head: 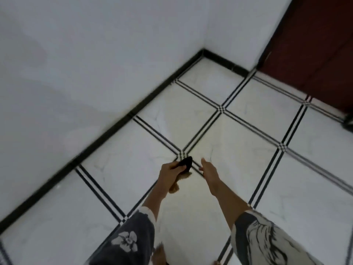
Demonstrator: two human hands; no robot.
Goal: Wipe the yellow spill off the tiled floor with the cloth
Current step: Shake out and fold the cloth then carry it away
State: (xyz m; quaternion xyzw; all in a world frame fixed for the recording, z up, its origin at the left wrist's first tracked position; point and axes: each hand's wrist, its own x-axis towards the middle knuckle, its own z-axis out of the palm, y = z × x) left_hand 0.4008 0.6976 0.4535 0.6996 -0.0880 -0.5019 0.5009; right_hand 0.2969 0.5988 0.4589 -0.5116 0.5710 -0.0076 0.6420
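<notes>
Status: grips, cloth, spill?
Left grip holds small dark cloth; right grip open, empty. Yellowish-brown spill on white tiled floor under left wrist, not yet wiped. Nothing blocking it.

White wall (95,54), black skirting (114,129), dark red door (315,44)

spill (174,188): yellow-brown, on white tiled floor (238,142) | cloth (186,163): dark, bunched, near spill
</notes>
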